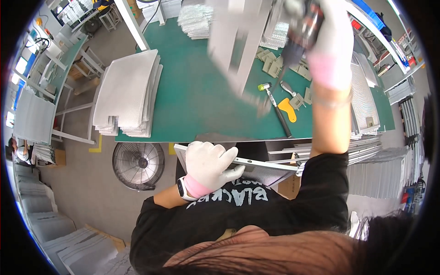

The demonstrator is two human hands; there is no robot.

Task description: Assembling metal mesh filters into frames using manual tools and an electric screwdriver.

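My left hand (208, 167), in a white glove with a pink cuff, is closed around the edge of a framed mesh panel (266, 167). The panel is tilted against my body at the table's front edge. My right hand (331, 48), gloved the same way, is raised over the right side of the table. It grips a dark power screwdriver (300, 39) whose bit points down to the left; motion smears the tool. Below it lie a hammer (280, 114) with a yellow-green head, a yellow scraper (288, 110) and a grey-handled tool (287, 88).
White panels (126, 87) are stacked at the left of the green table (192, 103). Beige plastic parts (273, 66) lie beyond the hammer. A pale slotted upright (236, 46) stands blurred at the back. Mesh panels (365, 98) rest at right; a floor fan (139, 166) stands left.
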